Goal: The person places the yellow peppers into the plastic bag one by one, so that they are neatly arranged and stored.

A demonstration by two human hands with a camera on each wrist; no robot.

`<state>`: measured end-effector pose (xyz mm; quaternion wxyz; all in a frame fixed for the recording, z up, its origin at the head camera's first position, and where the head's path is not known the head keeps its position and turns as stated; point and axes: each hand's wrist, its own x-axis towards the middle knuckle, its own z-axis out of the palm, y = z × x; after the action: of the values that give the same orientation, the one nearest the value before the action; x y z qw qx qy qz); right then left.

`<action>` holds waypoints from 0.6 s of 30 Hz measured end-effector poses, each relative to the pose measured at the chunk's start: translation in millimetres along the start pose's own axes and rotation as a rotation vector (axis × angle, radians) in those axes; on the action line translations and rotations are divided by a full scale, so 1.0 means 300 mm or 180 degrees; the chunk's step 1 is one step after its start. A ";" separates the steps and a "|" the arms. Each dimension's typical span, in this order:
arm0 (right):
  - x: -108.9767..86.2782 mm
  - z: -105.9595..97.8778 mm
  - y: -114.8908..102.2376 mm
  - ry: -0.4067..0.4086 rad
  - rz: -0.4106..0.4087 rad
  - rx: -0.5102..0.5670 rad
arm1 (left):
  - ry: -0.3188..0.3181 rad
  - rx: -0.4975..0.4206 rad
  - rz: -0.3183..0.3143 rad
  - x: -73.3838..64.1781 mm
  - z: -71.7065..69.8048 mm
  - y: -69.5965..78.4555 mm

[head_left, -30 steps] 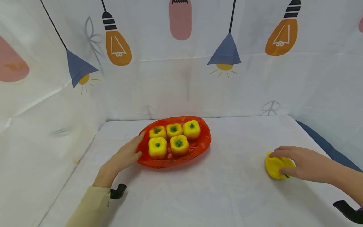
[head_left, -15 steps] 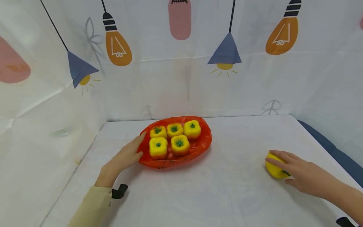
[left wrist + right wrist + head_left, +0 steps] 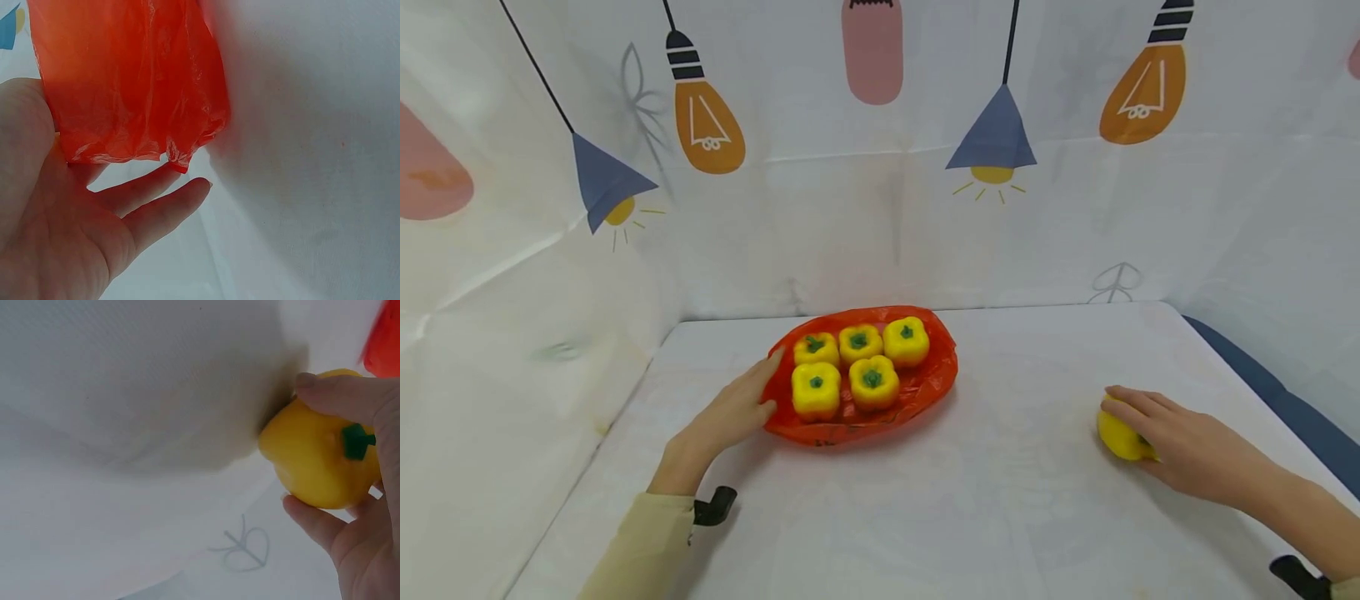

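A red plastic bag (image 3: 925,388), opened out like a shallow bowl, lies on the table with several yellow bell peppers (image 3: 872,382) inside, green stems upward. My left hand (image 3: 730,417) holds the bag by its left end; in the left wrist view the thumb is at the edge of the red plastic (image 3: 131,81), with two fingers stretched below it. Over on the right, my right hand (image 3: 1195,446) grips another yellow bell pepper (image 3: 319,450) low over the table. The right wrist view shows thumb and fingers on opposite sides of this pepper, its green stem toward the palm.
The white-covered table (image 3: 985,500) runs between the two hands. Behind and to the left hang white sheets (image 3: 820,233) printed with lamps and bulbs. Dark blue material (image 3: 1277,392) shows beyond the table's right edge.
The right hand has shifted round the yellow bell pepper and now covers more of it; the pepper has moved slightly left and up in the head view. The left hand and bag stay in place.
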<state>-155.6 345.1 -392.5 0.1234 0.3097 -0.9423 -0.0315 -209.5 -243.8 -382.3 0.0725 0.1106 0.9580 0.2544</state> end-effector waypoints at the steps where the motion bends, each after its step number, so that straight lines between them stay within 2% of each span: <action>1: 0.003 -0.003 0.000 -0.0026 0.0012 0.0038 | 0.0003 0.0003 0.0005 0.001 0.001 0.000; 7: 0.046 -0.015 -0.018 -0.0148 0.0030 0.0271 | 0.0028 -0.0001 0.0006 -0.007 0.000 -0.008; 14: 0.110 -0.005 -0.050 -0.0052 -0.0081 0.0378 | 0.0035 -0.0032 -0.0006 -0.008 0.000 -0.001; 18: 0.154 -0.003 -0.072 -0.0101 -0.0086 0.0493 | 0.0026 -0.0092 0.0011 -0.008 0.003 0.004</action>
<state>-178.8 300.5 -384.7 0.0837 0.3305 -0.9394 0.0350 -206.9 -242.9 -382.4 0.0697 0.1102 0.9543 0.2689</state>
